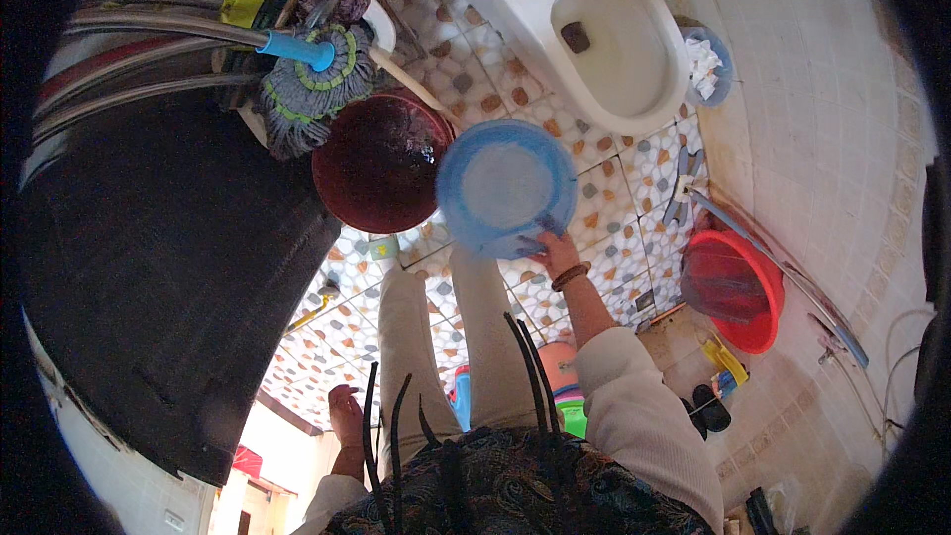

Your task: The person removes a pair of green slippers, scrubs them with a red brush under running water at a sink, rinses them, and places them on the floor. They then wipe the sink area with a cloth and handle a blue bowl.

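Note:
My right hand (556,253), with a brown bracelet at the wrist, grips the near rim of a translucent blue plastic basin (507,182). The basin is slightly blurred and hides the floor beneath it. To its left, a dark red plastic bucket (375,163) stands on the pebble-patterned tile floor, with a wet gleam inside. My left hand (346,413) hangs low beside my left leg and holds nothing. Its fingers are loosely bent and apart.
Mops with grey strands (319,89) lean at the upper left beside a large black panel (171,238). A white squat toilet (620,52) lies ahead. A red basin (765,290), a floor squeegee (683,189) and a wastebasket with paper (706,70) line the right wall.

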{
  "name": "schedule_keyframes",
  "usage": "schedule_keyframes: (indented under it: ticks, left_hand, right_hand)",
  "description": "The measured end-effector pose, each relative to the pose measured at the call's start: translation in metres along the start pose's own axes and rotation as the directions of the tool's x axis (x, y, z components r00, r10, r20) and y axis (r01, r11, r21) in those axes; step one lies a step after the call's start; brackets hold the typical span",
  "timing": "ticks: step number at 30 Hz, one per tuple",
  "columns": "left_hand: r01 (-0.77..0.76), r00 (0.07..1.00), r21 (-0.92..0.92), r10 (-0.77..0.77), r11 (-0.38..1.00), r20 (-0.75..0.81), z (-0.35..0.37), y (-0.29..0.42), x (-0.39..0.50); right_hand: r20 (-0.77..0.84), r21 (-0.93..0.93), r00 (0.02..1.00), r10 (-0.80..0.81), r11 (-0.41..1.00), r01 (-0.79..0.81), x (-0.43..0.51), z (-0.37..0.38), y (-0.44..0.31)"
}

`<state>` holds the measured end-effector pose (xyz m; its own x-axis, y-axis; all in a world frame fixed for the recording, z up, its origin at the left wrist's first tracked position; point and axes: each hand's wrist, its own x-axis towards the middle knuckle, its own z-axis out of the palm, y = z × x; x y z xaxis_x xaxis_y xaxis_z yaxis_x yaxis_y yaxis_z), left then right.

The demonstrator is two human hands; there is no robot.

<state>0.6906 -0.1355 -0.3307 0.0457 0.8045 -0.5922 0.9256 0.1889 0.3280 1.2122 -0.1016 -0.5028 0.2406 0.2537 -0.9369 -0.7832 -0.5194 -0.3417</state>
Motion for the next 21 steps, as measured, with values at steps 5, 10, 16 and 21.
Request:
schedule_keyframes:
  ticks: [5,10,16,21]
  left_hand:
    - [0.088,0.995,-0.272,-0.095,0.958,-0.011,0.007,-0.020,-0.017]
    - [0.128,0.991,-0.224,-0.130,0.966,0.004,0.001,-0.017,-0.020]
    - [0.285,0.959,-0.218,-0.279,0.933,0.056,-0.016,-0.007,0.006]
    - [0.038,0.999,0.151,-0.043,0.988,0.032,-0.028,-0.037,0.014]
  right_hand:
    - [-0.213,-0.030,0.977,0.004,0.999,-0.011,0.074,-0.035,-0.002]
    - [-0.359,0.166,0.932,-0.058,0.978,0.125,0.157,-0.016,0.001]
    - [-0.420,0.340,0.888,0.187,0.940,-0.037,0.240,0.015,-0.014]
    - [-0.245,0.695,0.938,0.244,0.719,-0.006,0.237,0.016,0.025]
